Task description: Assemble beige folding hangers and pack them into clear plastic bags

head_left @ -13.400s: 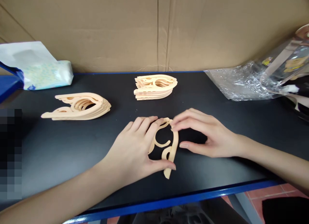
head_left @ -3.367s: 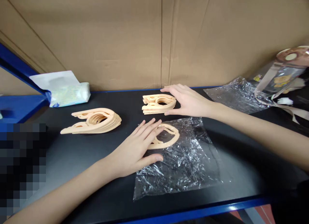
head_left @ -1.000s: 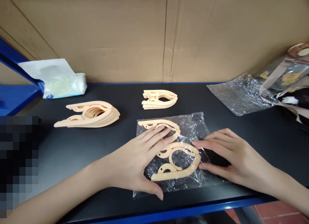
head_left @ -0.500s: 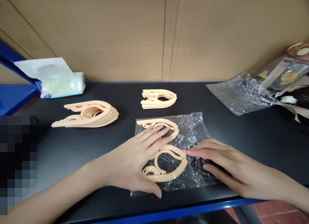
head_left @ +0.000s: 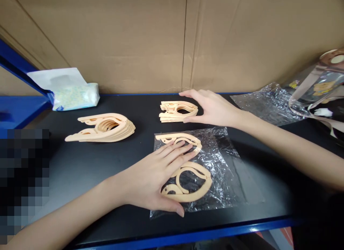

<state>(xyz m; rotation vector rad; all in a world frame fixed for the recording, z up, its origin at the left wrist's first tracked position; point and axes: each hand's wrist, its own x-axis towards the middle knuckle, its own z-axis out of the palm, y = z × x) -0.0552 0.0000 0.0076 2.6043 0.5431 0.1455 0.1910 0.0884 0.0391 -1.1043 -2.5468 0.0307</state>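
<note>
My left hand (head_left: 158,174) lies flat with its fingers spread on a clear plastic bag (head_left: 228,182). Two beige folding clothes hangers (head_left: 200,196) are in the bag, one above the other, partly covered by that hand. Behind the bag is a small stack of the same hangers (head_left: 178,117). Around the right end of this stack my right hand (head_left: 209,106) is open, thumb in front and fingers behind; whether the thumb touches it I cannot tell. A taller hanger stack (head_left: 118,133) sits to the left.
A tissue pack (head_left: 76,97) stands at the back left against the blue frame (head_left: 24,110). Another clear bag (head_left: 263,103) lies at the back right, beside a transparent strapped bag (head_left: 322,85). Cardboard (head_left: 134,42) walls off the back of the black table (head_left: 129,225).
My right hand has left the bag's right side and moved up and back to the small stack, its fingers parting. The left hand stays on the bag; the view has shifted slightly.
</note>
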